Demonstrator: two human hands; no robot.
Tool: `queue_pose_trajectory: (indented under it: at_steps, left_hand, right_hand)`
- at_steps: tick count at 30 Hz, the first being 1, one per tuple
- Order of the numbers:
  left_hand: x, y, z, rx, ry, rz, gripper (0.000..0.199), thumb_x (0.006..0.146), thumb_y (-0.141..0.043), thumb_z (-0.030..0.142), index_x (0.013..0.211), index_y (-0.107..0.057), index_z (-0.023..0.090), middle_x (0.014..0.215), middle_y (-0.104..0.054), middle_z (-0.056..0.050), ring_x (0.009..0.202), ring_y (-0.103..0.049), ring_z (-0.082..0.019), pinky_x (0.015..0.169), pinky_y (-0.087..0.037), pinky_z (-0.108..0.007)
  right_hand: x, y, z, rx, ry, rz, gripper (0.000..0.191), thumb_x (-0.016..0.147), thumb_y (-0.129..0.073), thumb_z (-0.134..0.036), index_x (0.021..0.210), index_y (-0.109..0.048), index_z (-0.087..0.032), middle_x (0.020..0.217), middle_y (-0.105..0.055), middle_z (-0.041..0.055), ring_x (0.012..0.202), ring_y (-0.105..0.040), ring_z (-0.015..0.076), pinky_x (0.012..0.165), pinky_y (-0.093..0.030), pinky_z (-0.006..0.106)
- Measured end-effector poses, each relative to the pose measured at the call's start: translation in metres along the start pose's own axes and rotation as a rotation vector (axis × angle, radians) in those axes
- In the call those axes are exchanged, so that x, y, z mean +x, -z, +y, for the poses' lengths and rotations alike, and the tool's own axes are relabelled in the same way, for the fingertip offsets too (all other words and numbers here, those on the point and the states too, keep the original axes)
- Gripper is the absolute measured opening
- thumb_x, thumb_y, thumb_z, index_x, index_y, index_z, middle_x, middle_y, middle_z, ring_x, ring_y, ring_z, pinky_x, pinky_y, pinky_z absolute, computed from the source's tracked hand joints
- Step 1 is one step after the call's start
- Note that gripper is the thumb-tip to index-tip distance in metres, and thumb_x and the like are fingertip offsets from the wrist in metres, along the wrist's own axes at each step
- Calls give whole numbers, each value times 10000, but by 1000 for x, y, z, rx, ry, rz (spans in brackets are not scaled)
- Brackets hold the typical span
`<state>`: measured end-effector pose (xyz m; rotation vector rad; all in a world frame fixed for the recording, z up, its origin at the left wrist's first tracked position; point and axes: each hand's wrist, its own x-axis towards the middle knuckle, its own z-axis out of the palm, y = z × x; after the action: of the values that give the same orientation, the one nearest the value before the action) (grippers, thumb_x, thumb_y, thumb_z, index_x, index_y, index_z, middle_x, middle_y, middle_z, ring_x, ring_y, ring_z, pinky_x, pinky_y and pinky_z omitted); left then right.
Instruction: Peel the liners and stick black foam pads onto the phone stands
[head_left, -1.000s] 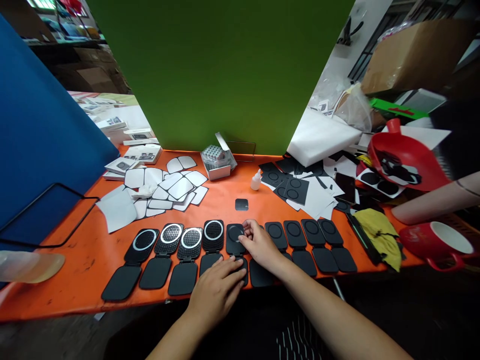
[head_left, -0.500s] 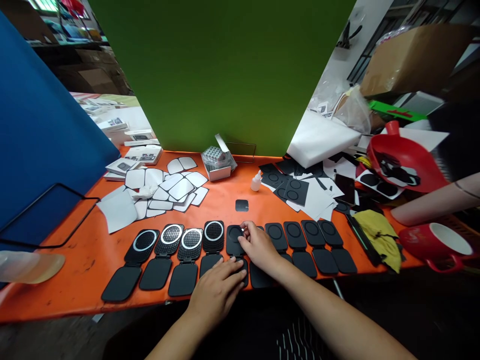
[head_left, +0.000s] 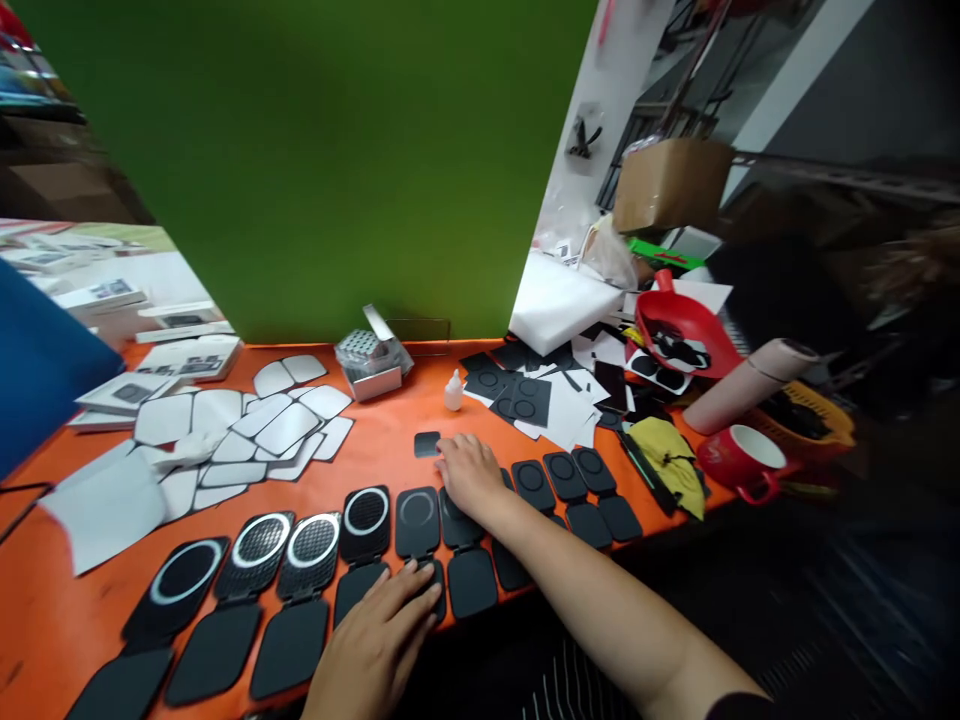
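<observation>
My left hand [head_left: 379,640] lies with fingers spread over the lower flap of a black folding charging pad [head_left: 418,520], whose upper half shows a faint ring. My right hand [head_left: 469,475] reaches over the upper half of the neighbouring pad. Its fingers extend to the right edge of a small dark square plate [head_left: 427,444] lying on the table. Whether they touch the plate I cannot tell. Left of my hands, several unfolded pads show white rings, such as this pad [head_left: 366,512]. To the right, more pads have plain black tops, among them this pad [head_left: 532,482].
A white dropper bottle [head_left: 453,392] stands behind the plate. Rounded white sheets [head_left: 287,428] and an open box [head_left: 375,370] lie left, black and white sheets [head_left: 529,398] right. A yellow cloth [head_left: 667,462], red mug [head_left: 739,458] and pink tumbler [head_left: 750,385] occupy the right side.
My right hand has left the pad's upper half and moved forward to the small plate. My left hand stays on the same flap. The view has swung right.
</observation>
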<state>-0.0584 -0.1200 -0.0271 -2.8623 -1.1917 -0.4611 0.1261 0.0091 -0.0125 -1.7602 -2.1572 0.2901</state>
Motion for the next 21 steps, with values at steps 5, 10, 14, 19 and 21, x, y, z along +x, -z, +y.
queue_pose_trajectory:
  at_steps: [5, 10, 14, 19, 21]
  left_hand:
    - [2, 0, -2, 51, -31, 51, 302, 779, -519, 351, 1075, -572, 319, 1137, -596, 26, 1004, -578, -205, 812, -516, -359]
    - [7, 7, 0, -55, 56, 90, 240, 747, -554, 390, 971, -618, 332, 1054, -641, 32, 933, -616, -208, 788, -528, -359]
    - [23, 16, 11, -459, 354, 58, 248, 790, -499, 375, 1012, -601, 330, 1115, -610, 4, 1011, -574, -212, 842, -494, -379]
    - [57, 28, 28, -1446, 812, 140, 407, 859, -337, 416, 1192, -472, 225, 1110, -609, -104, 880, -633, -202, 750, -520, -372]
    - [66, 32, 33, -1660, 873, 185, 392, 814, -449, 397, 1139, -516, 188, 1001, -656, -104, 811, -645, -205, 712, -518, -358]
  right_hand:
    - [26, 42, 91, -36, -112, 64, 338, 782, -540, -304, 1092, -518, -172, 1140, -523, 128, 1096, -421, 261, 870, -322, 375]
    - [32, 65, 139, -17, -122, 55, 252, 730, -605, -317, 939, -609, -177, 1006, -611, 115, 979, -535, 262, 805, -384, 354]
    - [9, 69, 105, -10, -44, 123, 274, 871, -361, -271, 949, -605, -171, 842, -641, 118, 872, -576, 241, 803, -382, 392]
    - [-76, 65, 21, 177, 511, -24, 246, 830, -443, -260, 1030, -586, -253, 994, -640, 48, 938, -568, 187, 953, -323, 369]
    - [-102, 63, -3, 302, 615, -58, 306, 828, -456, -256, 1125, -528, -265, 1065, -615, 34, 1018, -532, 184, 969, -323, 374]
